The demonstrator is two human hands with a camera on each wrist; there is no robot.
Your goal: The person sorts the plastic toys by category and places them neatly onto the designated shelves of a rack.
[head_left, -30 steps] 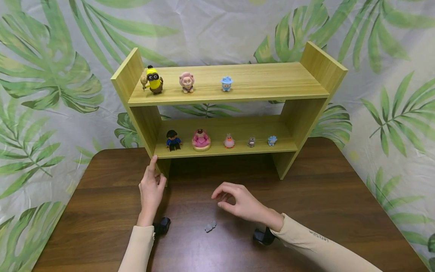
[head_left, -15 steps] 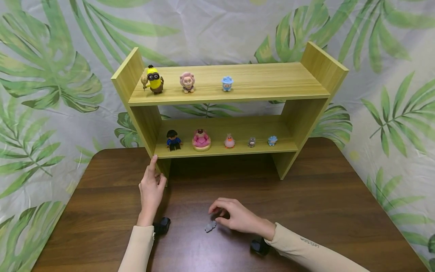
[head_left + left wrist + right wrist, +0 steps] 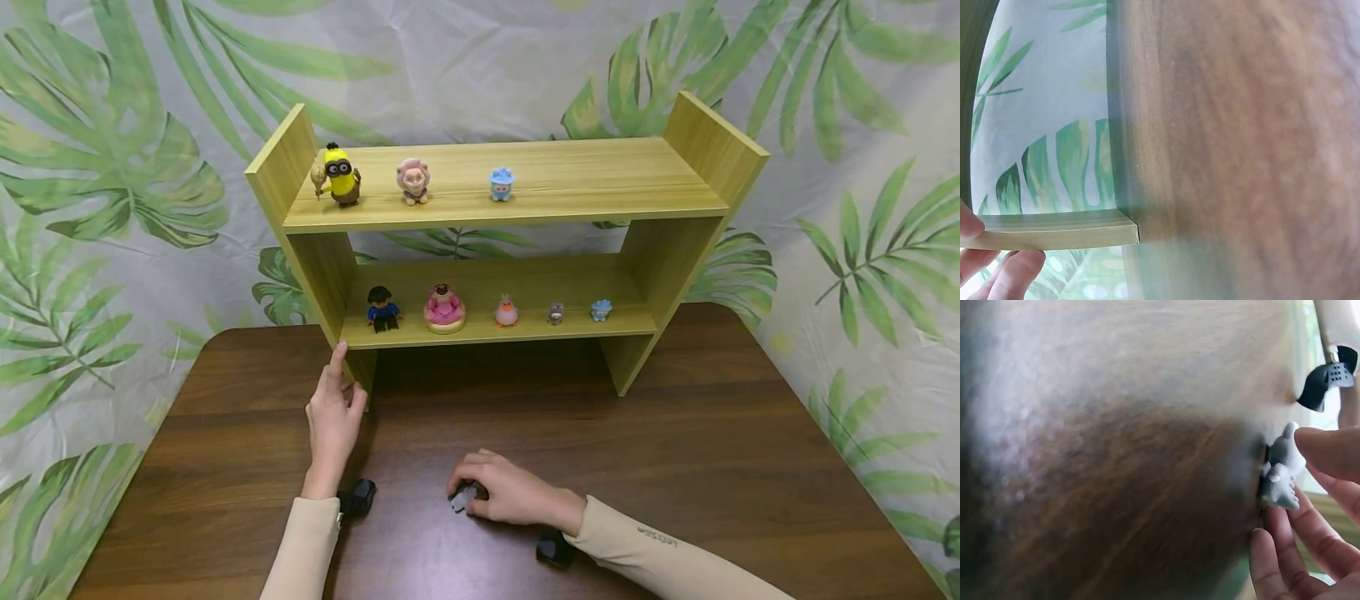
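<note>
In the head view, a small grey figurine (image 3: 462, 498) is at the tabletop between the thumb and fingers of my right hand (image 3: 513, 493). The right wrist view shows the thumb (image 3: 1329, 452) against one side of this grey toy (image 3: 1283, 465) and fingertips at its other side; its fine details are hard to make out. My left hand (image 3: 334, 421) grips the lower left side panel of the wooden shelf (image 3: 487, 332). From the left wrist, the panel edge (image 3: 1060, 237) runs between thumb and fingers (image 3: 1019, 272).
On the upper board stand a yellow goggled figure (image 3: 341, 179), a pink-maned figure (image 3: 413, 182) and a blue-hatted one (image 3: 502, 185). Below are a black-haired figure (image 3: 383, 310), a pink bear (image 3: 444, 310), a pink duck (image 3: 506, 312) and two tiny figures. The brown table (image 3: 712, 467) carries the shelf.
My right hand has come down and left from above the table, and its thumb and fingers have closed around the grey figurine. The left hand has stayed at the shelf panel.
</note>
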